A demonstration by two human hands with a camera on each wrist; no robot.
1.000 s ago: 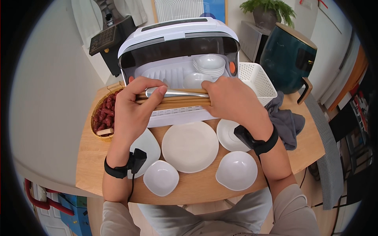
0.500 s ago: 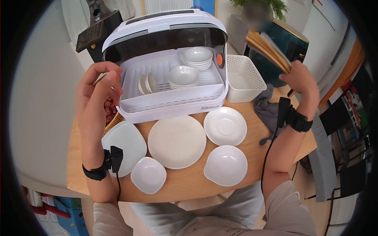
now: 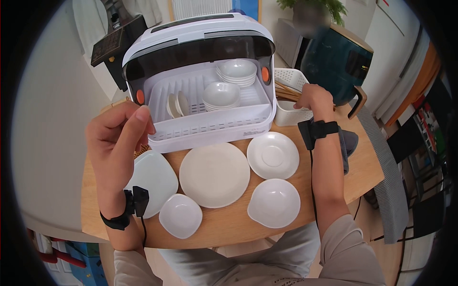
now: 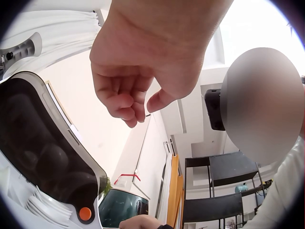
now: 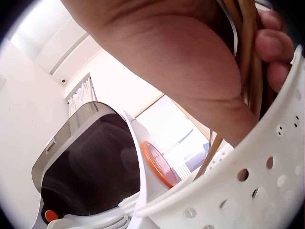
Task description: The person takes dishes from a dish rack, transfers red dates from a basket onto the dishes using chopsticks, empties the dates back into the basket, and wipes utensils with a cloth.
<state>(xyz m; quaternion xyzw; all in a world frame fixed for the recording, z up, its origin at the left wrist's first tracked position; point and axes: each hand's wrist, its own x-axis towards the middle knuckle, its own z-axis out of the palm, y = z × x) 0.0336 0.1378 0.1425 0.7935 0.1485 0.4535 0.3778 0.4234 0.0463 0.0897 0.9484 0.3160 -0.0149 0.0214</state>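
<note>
My right hand [image 3: 316, 99] holds a bundle of wooden chopsticks [image 3: 286, 90] inside the white perforated basket [image 3: 289, 115], right of the dish cabinet [image 3: 210, 136]. Fingers and thumb wrap the chopsticks [image 5: 251, 57] in the right wrist view, and a shiny metal utensil [image 5: 230, 21] lies along them. Their lower ends are hidden by the basket wall [image 5: 257, 167]. Raised at the cabinet's left front corner, my left hand [image 3: 117, 143] holds nothing, its fingers loosely bent. The left wrist view shows a gap between thumb and fingers of this hand [image 4: 138, 67].
Stacked bowls [image 3: 222, 94] and small upright dishes [image 3: 177, 105] stand in the open cabinet. Before it lie a large round plate [image 3: 214, 175], a squarish plate [image 3: 153, 183], a saucer [image 3: 273, 155] and two bowls. A green air fryer [image 3: 336, 64] stands behind the basket; a grey cloth [image 3: 349, 143] lies nearby.
Both hands were at the chopsticks and metal utensil before the cabinet. The left let go and moved left; the right carried them right, raised, then lowered them into the basket.
</note>
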